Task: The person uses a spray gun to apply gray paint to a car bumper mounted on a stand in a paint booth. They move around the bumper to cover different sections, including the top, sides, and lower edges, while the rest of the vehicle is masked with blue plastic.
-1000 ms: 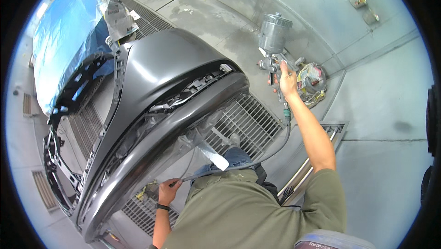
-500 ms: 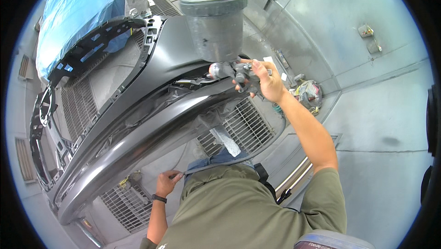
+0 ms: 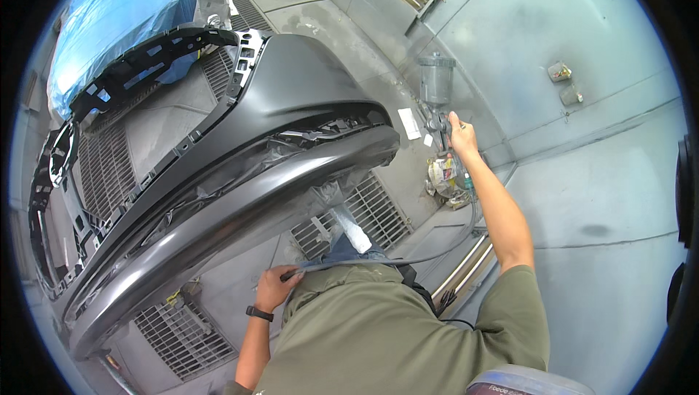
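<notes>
My right hand (image 3: 463, 137) is closed round the handle of a spray gun (image 3: 438, 123), held out to the right at arm's length. A grey, see-through paint cup with a lid (image 3: 437, 80) stands upright on top of the gun. Down by my waist, my left hand (image 3: 277, 286) pinches a grey air hose (image 3: 378, 261), which crosses my front and runs up toward the gun. To the left lies a dark grey car bumper (image 3: 306, 78), its glossy lower strip (image 3: 240, 202) facing me. The gun is apart from the bumper, beyond its right end.
Blue plastic sheeting (image 3: 124, 16) covers something large at the far left. Floor grates (image 3: 182, 337) lie under the bumper. A cluttered round container (image 3: 445, 176) sits by the right wall (image 3: 597, 169). A white-wrapped support (image 3: 351, 229) sticks out below the bumper.
My right hand has carried the spray gun rightward and away, from over the bumper's right end to beside the wall. My left hand still holds the hose. The view has shifted slightly.
</notes>
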The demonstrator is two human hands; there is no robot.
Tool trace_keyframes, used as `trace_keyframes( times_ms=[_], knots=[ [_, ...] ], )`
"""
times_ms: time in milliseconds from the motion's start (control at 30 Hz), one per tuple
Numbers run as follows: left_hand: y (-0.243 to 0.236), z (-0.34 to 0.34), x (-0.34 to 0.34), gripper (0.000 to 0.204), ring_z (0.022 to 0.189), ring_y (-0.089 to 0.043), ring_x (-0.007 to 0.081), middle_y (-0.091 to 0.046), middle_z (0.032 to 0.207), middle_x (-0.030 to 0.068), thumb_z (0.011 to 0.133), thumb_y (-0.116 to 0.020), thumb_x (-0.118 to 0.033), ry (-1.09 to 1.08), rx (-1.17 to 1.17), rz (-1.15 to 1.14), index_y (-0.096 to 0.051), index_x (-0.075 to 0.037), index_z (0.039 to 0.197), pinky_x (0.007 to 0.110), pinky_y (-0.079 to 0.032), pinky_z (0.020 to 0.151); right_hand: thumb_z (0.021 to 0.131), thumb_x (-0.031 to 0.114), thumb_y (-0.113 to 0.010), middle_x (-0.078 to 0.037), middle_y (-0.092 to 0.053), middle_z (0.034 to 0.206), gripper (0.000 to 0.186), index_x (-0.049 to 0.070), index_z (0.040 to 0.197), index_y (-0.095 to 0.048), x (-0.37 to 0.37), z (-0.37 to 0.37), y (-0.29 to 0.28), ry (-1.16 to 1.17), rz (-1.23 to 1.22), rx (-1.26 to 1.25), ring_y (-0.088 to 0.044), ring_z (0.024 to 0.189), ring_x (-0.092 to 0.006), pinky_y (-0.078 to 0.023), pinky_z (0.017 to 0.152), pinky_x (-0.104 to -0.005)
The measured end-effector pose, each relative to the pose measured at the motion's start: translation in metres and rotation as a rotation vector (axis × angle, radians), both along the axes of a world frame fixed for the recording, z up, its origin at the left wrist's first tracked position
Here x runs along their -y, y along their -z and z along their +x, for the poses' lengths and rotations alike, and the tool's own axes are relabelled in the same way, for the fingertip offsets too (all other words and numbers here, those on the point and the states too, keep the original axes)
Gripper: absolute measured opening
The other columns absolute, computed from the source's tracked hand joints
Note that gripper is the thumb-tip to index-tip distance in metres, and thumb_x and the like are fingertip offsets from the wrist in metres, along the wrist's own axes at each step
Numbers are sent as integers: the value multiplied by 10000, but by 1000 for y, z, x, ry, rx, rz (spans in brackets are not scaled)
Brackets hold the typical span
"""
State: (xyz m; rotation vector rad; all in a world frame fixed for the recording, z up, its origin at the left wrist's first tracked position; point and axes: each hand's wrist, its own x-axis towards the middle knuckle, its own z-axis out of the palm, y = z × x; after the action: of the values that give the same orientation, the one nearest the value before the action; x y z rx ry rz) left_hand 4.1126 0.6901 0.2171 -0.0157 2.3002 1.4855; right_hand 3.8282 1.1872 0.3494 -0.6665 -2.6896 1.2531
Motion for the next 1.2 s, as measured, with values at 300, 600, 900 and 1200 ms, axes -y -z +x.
trace_keyframes(
  times_ms=[300,600,900,1200],
  knots=[
    [23,-1,-18,348,819,-717,338,-734,918,190,861,-777,-323,-11,-27,-53,-753,-38,1059,380,-548,718,1000,602,-472,-76,-648,843,604,66,1199,-667,18,-39,-74,-95,-292,-19,-713,687,-221,-496,416,-343],
    [61,34,-114,322,860,-686,404,-715,946,208,885,-723,-303,-160,-21,-138,-720,-31,1058,453,-551,746,1027,638,-349,-172,-724,959,748,-7,1343,-553,49,-112,-136,-543,-530,-56,-736,790,-217,-519,449,-281],
    [58,1,-261,269,842,-669,383,-703,932,196,872,-727,-237,-468,127,-377,-677,-3,994,451,-531,769,1016,639,-321,-242,-667,1115,791,25,1514,-347,-38,-187,-153,-890,-796,24,-710,957,-298,-552,514,-282],
    [64,-43,-306,301,843,-634,445,-683,855,223,913,-651,-349,-264,251,-330,-682,-50,938,541,-488,729,1010,587,-306,-350,-556,1314,708,85,1501,-390,-87,-196,-162,-907,-1057,66,-644,1133,-400,-612,631,-377]
  ],
)
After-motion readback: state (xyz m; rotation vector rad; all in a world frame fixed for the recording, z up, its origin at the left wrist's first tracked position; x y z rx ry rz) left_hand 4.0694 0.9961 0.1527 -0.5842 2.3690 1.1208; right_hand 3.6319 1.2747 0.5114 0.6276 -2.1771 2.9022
